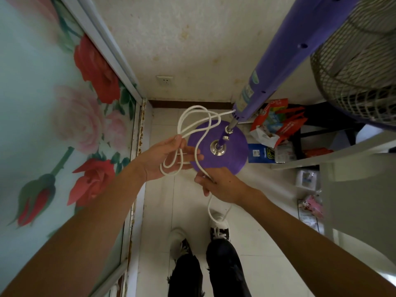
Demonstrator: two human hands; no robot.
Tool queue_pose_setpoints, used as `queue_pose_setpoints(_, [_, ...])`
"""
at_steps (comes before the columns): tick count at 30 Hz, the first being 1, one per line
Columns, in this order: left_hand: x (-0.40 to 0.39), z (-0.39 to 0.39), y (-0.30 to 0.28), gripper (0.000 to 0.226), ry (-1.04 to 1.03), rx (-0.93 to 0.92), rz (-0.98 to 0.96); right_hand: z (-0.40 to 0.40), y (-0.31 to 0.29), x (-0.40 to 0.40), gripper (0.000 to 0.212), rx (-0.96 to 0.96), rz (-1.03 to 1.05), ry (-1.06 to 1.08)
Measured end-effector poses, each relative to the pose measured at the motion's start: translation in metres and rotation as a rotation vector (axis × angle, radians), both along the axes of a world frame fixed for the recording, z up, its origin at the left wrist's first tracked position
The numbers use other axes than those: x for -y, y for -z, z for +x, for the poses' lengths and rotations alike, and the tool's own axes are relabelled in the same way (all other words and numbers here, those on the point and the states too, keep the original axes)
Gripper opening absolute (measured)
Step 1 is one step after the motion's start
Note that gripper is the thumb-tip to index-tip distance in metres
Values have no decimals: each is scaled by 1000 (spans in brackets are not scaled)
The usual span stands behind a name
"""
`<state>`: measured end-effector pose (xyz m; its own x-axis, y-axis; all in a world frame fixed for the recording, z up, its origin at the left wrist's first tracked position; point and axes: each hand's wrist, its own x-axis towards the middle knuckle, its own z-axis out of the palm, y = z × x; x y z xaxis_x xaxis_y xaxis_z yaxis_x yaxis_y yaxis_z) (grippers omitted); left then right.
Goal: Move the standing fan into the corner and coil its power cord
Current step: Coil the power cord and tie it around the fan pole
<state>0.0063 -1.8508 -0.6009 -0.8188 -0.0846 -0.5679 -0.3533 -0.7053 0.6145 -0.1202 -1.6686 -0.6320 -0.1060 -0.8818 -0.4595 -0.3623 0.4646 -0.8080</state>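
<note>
In the corner by the wall, the purple round-based standing fan (pixel 220 144) already stands. Your left hand (pixel 169 157) pinches the gathered loops of white power cord (pixel 192 116), keeping them tidy; your right hand (pixel 220 185) grips the trailing length to feed the next turn.

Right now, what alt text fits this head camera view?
Left hand holds loops of a white power cord; right hand feeds more. The purple standing fan stands by the wall.

Blue package (pixel 261 155) beside fan base bore sideways print too small to read, labels on purple fan column (pixel 248 95) illegible, red bags' (pixel 276 116) print blurred
</note>
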Motion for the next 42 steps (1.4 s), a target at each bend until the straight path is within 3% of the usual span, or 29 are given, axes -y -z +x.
queue_pose_setpoints(4, [5, -7, 0, 26, -121, -71, 141, -8, 13, -17, 14, -71, 149, -64])
queue_pose_setpoints(6, [11, -8, -2, 26, -129, -53, 113, -19, 24, -36, 11, -193, 279, -181])
queue_pose_setpoints(8, [17, -8, -5, 29, -88, -14, 71, -33, 30, -54, 15, -296, 400, -165])
queue_pose_setpoints(10, [19, -7, -6, 29, -73, 24, 73, -43, 31, -65, 21, -276, 445, -48])
queue_pose_setpoints(13, [17, -8, -5, 28, -90, 73, 71, -43, 27, -69, 18, -105, 341, 69])
queue_pose_setpoints(18, [7, -6, 2, 28, -153, 79, 166, -2, 8, -31, 73, 80, 161, 3])
queue_pose_setpoints(22, [3, -9, 1, 26, -211, 68, 149, 43, 4, 5, 91, 167, 130, -37])
queue_pose_setpoints(24, [6, -11, -3, 26, -234, 71, 154, 59, 7, 13, 80, 254, 134, 45])
queue_pose_setpoints(26, [8, -11, -7, 28, -221, 94, 140, 67, 10, 17, 42, 300, 138, 165])
queue_pose_setpoints(27, [10, -11, -9, 29, -201, 110, 115, 67, 11, 17, 26, 267, 147, 185])
queue_pose_setpoints(31, [18, -9, -12, 27, -48, 251, -191, 42, 8, -11, 33, 139, 267, 46])
queue_pose_setpoints(33, [20, -10, -12, 28, 44, 311, -407, 21, -2, -35, 28, 123, 314, -1])
queue_pose_setpoints(35, [19, -11, -9, 28, 144, 350, -607, 0, -19, -48, 19, -39, 306, -123])
queue_pose_setpoints(38, [17, -7, -3, 17, 338, 352, -832, -28, -49, -42, 21, -377, 119, -222])
queue_pose_setpoints(42, [25, -1, 0, 16, 506, 301, -944, -55, -89, -6, 11, -649, -355, -178])
